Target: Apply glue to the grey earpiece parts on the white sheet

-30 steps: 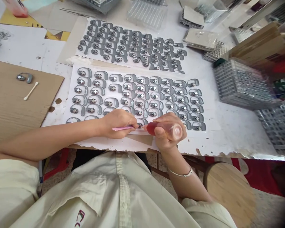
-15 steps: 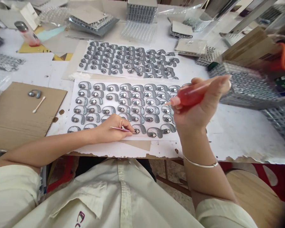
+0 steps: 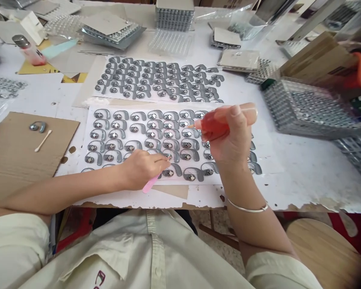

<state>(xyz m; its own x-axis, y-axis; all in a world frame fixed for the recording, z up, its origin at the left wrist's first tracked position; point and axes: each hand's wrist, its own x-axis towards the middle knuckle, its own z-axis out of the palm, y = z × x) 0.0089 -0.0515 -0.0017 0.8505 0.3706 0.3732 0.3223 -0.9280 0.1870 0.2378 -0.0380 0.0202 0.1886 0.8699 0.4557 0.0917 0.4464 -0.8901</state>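
Note:
My left hand (image 3: 142,168) is closed around slim pink tweezers (image 3: 150,184), whose flat end sticks out below the palm. Its fingertips are over the lower middle of a white sheet (image 3: 135,178), beside a grey ear-hook earphone piece (image 3: 169,172). The tweezers' tips are hidden by the fingers. Raised above the sheet's right part, my right hand (image 3: 233,140) grips a squeeze bottle (image 3: 215,124) of red liquid. Its thin nozzle points left, over the rows of earphone pieces (image 3: 187,133), each with a round, shiny part at one end.
A second sheet of similar pieces (image 3: 144,82) lies behind. To the left, a cardboard piece (image 3: 12,160) bears one earphone piece (image 3: 37,127) and a cotton swab (image 3: 43,140). Stacked trays (image 3: 307,108) stand right. A capped bottle (image 3: 28,50) stands at the back left.
My right hand has moved left and slightly down with the bottle. My left hand has turned, so the tweezers' pink end now points down toward me. The view has shifted slightly.

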